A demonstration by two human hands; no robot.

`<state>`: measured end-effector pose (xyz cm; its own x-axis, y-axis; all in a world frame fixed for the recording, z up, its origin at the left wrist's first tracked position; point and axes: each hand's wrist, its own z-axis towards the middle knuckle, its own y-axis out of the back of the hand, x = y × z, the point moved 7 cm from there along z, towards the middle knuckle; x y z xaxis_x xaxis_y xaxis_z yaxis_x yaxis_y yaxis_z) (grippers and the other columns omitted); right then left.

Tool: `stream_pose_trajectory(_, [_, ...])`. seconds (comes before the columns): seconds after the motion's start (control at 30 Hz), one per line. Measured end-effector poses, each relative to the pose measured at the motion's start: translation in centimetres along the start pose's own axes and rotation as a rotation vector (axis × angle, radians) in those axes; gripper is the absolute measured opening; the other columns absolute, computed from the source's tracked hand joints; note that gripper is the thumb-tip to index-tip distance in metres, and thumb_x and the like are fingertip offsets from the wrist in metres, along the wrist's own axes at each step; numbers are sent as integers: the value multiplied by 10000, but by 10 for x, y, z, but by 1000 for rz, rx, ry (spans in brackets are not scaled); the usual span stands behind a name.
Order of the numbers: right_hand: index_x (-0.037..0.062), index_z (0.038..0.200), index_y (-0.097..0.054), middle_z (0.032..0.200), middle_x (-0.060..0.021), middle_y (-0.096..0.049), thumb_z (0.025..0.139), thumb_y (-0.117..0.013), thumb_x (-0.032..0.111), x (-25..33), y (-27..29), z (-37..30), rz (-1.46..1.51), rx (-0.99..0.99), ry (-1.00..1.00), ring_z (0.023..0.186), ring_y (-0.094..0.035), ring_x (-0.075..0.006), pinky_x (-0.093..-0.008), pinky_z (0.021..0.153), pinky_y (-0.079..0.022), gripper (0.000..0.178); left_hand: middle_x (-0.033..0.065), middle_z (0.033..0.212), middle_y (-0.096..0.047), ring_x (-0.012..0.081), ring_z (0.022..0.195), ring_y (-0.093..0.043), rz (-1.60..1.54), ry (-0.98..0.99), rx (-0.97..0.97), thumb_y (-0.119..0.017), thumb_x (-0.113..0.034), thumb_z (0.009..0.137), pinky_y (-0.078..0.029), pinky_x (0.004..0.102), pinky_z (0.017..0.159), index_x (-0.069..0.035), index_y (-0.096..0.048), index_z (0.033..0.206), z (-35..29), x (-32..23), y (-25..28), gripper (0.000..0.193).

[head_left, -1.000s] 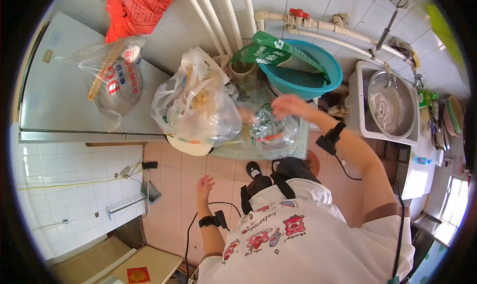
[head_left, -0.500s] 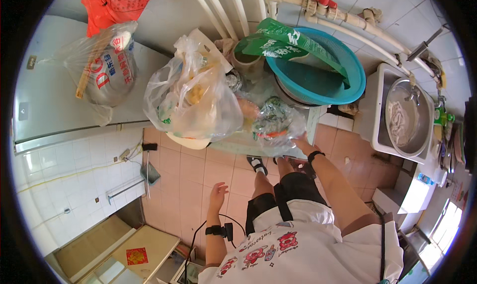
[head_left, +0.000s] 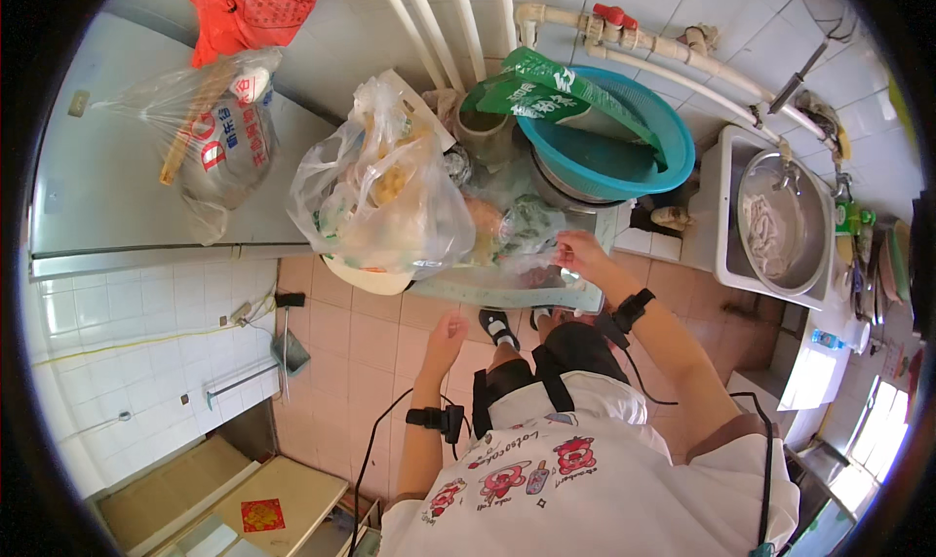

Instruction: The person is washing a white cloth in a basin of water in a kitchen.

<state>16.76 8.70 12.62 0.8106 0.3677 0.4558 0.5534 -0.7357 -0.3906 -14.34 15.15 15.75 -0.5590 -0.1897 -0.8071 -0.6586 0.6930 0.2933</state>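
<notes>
My right hand [head_left: 582, 253] is at the right side of a clear plastic bag [head_left: 529, 228] with leafy greens inside, its fingers pinched on the bag's edge. The bag lies on a glass-topped table [head_left: 458, 292]. My left hand [head_left: 447, 341] is in the air in front of the table, fingers loosely apart and holding nothing. Left of the greens stands a larger whitish plastic bag [head_left: 385, 201] with yellowish food showing through. Behind the greens, a turquoise plastic basin [head_left: 595, 182] has a green printed bag [head_left: 556, 91] draped in it.
A fridge-like pale cabinet [head_left: 127, 201] at the left bears a clear bag with printing [head_left: 224, 133] and a red bag [head_left: 255, 11]. To the right is a sink [head_left: 726, 206] holding a metal basin [head_left: 804, 228]. Pipes [head_left: 673, 48] run along the tiled wall. A broom and dustpan [head_left: 290, 352] stand at the left.
My right hand has moved a little left with the bag's edge, and the bag of greens has shifted; its orange-red strip no longer shows. My left hand has risen toward the table.
</notes>
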Motion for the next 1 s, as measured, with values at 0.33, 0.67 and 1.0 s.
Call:
stream_pose_trajectory(0.33, [33, 1094, -530, 633, 52, -456, 782, -572, 68, 79, -89, -122, -664, 266, 448, 565, -420, -34, -189, 501, -321, 317, 143, 1182, -484, 220, 979, -547, 85, -505, -9, -555, -186, 843, -433, 300, 823, -65, -361, 1281, 55, -90, -23, 494])
stream_pose_trajectory(0.67, [35, 1075, -511, 629, 70, -353, 720, -528, -75, 104, -156, -219, -713, 672, 556, 571, -321, -25, -183, 523, -270, 372, 172, 1161, -505, 245, 1043, -521, -39, -276, 408, -600, -204, 814, -414, 329, 864, -58, -324, 1299, 43, -141, -68, 577])
stream_pose_trajectory(1.0, [84, 1216, -413, 752, 30, -381, 692, -535, -70, 81, -174, -253, -950, 711, 542, 645, -346, -60, -198, 612, -326, 559, 130, 1081, -552, 208, 804, -576, -128, -462, -25, -530, -50, 778, -463, 319, 694, -82, -284, 1306, 52, -96, -46, 584])
